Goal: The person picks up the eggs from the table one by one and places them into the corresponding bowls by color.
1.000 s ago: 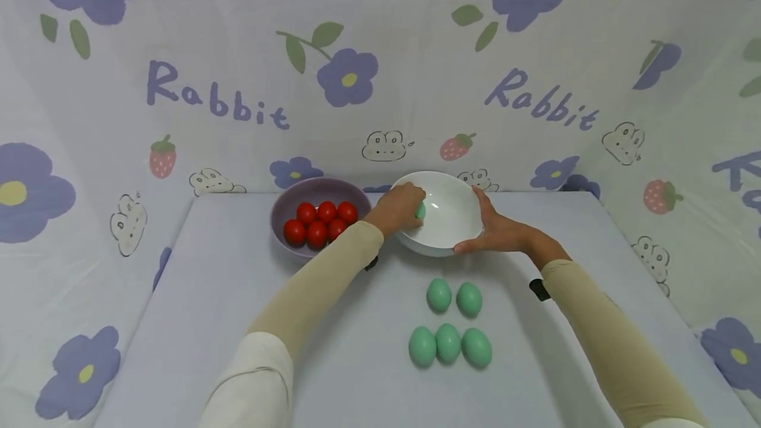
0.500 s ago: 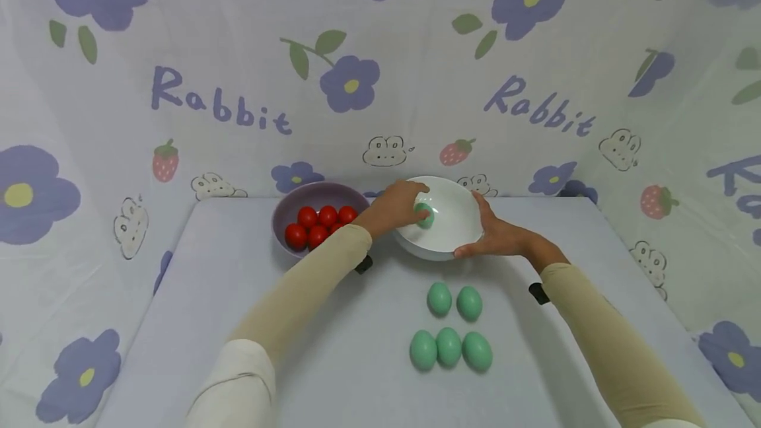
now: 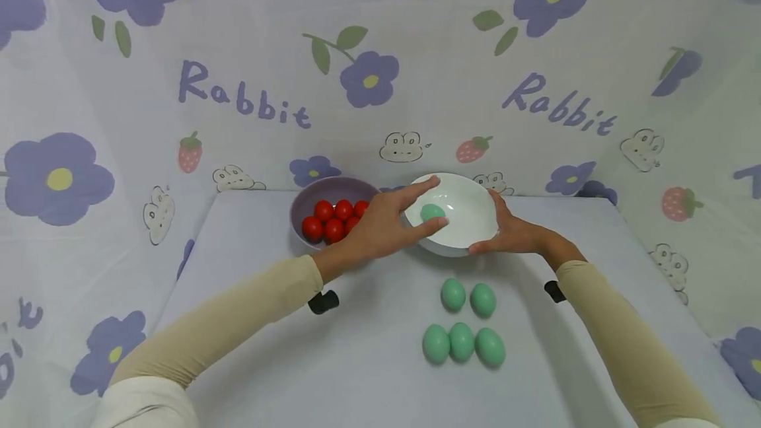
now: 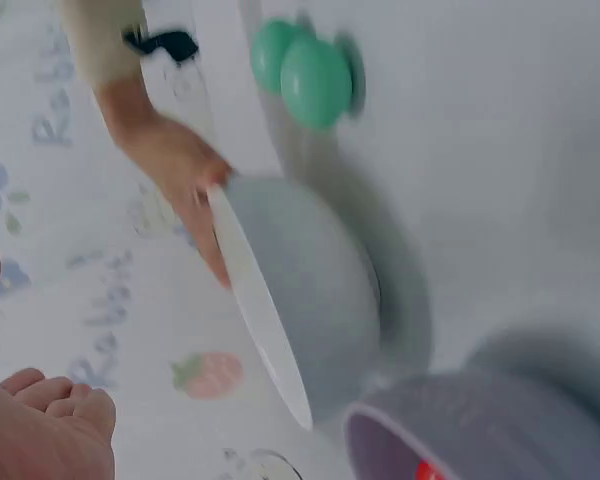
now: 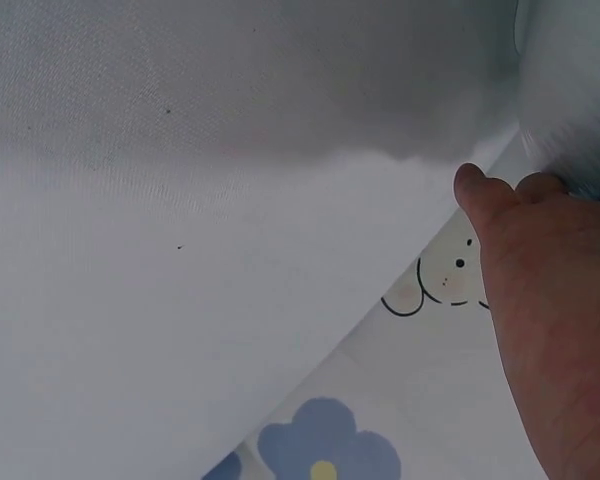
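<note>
A green egg lies in the white bowl, near its left side. My left hand hovers over the bowl's left rim, thumb and fingers spread apart, holding nothing; in the left wrist view part of this hand shows palm and bent fingertips. At the bowl's right side my right hand holds it, thumb at the front and fingers farther back. The right wrist view shows that hand against the bowl's outer wall. On the table in front are two green eggs and, closer, a row of three.
Left of the white bowl stands a purple bowl with several red tomato-like balls, partly hidden by my left hand. Behind the table hangs a patterned cloth.
My left hand has let go of the green egg, opened its fingers and drawn back to the left. The egg now lies in the white bowl. My right hand stays at the bowl.
</note>
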A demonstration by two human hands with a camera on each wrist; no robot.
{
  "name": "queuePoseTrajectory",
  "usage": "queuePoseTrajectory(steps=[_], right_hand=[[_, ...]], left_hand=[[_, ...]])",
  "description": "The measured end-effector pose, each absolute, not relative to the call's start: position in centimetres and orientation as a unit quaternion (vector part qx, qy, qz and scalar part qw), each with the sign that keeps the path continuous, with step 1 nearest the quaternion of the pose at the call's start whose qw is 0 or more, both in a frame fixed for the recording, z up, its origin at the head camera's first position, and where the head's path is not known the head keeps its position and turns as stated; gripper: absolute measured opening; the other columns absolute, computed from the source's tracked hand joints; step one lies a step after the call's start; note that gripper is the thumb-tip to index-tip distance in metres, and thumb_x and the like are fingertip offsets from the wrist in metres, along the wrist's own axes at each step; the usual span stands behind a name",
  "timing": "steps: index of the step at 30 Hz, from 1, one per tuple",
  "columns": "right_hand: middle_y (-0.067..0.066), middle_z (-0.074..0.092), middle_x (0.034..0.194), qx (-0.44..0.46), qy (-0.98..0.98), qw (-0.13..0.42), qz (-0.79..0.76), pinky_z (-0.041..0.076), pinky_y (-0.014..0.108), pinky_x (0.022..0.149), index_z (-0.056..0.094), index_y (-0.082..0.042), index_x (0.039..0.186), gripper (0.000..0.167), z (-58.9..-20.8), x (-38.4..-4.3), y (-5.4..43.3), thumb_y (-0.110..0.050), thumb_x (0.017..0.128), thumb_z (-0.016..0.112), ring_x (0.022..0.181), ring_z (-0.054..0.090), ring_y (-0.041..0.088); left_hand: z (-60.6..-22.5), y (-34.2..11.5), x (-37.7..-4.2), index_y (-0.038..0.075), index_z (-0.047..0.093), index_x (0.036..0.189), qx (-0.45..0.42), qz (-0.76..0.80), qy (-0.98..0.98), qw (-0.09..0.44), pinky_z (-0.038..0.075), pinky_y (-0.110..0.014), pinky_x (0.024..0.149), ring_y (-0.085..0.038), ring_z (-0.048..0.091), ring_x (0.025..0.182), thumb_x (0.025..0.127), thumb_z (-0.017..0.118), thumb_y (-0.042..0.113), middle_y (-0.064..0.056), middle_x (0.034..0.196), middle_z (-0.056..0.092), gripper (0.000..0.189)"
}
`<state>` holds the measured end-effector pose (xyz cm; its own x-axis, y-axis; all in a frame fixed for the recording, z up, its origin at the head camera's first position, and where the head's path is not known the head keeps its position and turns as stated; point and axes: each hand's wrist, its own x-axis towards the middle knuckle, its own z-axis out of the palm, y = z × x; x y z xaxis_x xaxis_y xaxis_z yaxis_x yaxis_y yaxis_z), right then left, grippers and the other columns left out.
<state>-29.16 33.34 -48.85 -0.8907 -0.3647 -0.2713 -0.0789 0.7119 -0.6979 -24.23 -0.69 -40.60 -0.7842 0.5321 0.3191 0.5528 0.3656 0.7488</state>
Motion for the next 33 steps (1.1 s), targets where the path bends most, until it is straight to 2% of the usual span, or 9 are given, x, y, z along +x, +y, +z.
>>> queuePoseTrajectory(steps=[5,8,11,16,19,23,29,33], right_hand=[[0.027,0.000,0.172,-0.127,0.904,0.193,-0.359,0.024,0.072,0.122,-0.022,-0.018,0.166,0.142,-49.1,-29.2,33.4,-0.044,0.083,0.090,0.153,0.023,0.048],[0.028,-0.002,0.173,-0.124,0.907,0.193,-0.352,0.022,0.072,0.122,-0.023,-0.018,0.165,0.143,-49.0,-29.1,33.5,-0.045,0.083,0.090,0.154,0.022,0.049],[0.029,-0.002,0.172,-0.122,0.911,0.192,-0.344,0.023,0.072,0.122,-0.023,-0.016,0.165,0.143,-49.0,-28.9,33.4,-0.045,0.082,0.090,0.153,0.022,0.050],[0.029,-0.003,0.172,-0.124,0.909,0.195,-0.347,0.022,0.073,0.121,-0.026,-0.018,0.164,0.144,-49.0,-28.8,33.3,-0.044,0.083,0.090,0.154,0.020,0.050],[0.028,-0.005,0.173,-0.120,0.909,0.198,-0.347,0.021,0.072,0.122,-0.026,-0.020,0.164,0.144,-48.9,-28.8,33.3,-0.045,0.082,0.090,0.155,0.017,0.050],[0.028,-0.007,0.173,-0.113,0.913,0.202,-0.337,0.020,0.073,0.122,-0.027,-0.021,0.164,0.146,-48.8,-29.0,33.1,-0.047,0.082,0.090,0.156,0.015,0.051],[0.028,-0.006,0.173,-0.116,0.913,0.200,-0.337,0.021,0.073,0.122,-0.029,-0.022,0.163,0.146,-48.8,-29.1,32.7,-0.048,0.082,0.090,0.156,0.015,0.052],[0.028,-0.005,0.172,-0.119,0.912,0.200,-0.338,0.022,0.073,0.121,-0.029,-0.022,0.163,0.145,-48.9,-28.9,32.8,-0.047,0.083,0.089,0.155,0.017,0.051]], left_hand=[[-41.3,-1.8,-19.9,0.039,0.043,0.161,-0.337,-0.468,-0.817,-0.025,0.047,-0.040,0.115,-0.012,0.050,0.145,0.095,0.077,0.052,0.013,0.162,0.045,0.075],[-43.0,-1.8,-17.7,0.039,0.044,0.161,-0.344,-0.478,-0.806,-0.064,0.046,-0.039,0.116,-0.010,0.049,0.145,0.095,0.078,0.052,0.014,0.162,0.045,0.075],[-45.4,-1.4,-15.8,0.034,0.044,0.162,-0.355,-0.490,-0.788,-0.112,0.042,-0.035,0.119,-0.007,0.044,0.148,0.096,0.078,0.049,0.015,0.162,0.045,0.075],[-49.4,-1.0,-13.5,0.022,0.042,0.163,-0.369,-0.470,-0.786,-0.160,0.040,-0.033,0.119,-0.010,0.043,0.149,0.095,0.079,0.048,0.006,0.163,0.045,0.082],[-50.9,-1.1,-12.8,0.018,0.043,0.163,-0.369,-0.451,-0.795,-0.170,0.042,-0.033,0.118,-0.013,0.044,0.148,0.093,0.081,0.050,0.003,0.163,0.045,0.087],[-52.2,-1.2,-12.5,0.015,0.045,0.162,-0.366,-0.453,-0.793,-0.180,0.042,-0.029,0.117,-0.011,0.046,0.146,0.091,0.083,0.047,0.002,0.163,0.047,0.087],[-53.3,-1.2,-12.5,0.005,0.055,0.153,-0.360,-0.489,-0.769,-0.199,0.045,-0.021,0.111,-0.007,0.053,0.140,0.092,0.087,0.027,-0.003,0.156,0.056,0.073],[-54.0,-1.1,-12.5,0.002,0.059,0.149,-0.340,-0.524,-0.749,-0.222,0.047,-0.018,0.107,-0.005,0.057,0.135,0.091,0.087,0.018,-0.004,0.152,0.060,0.066]])
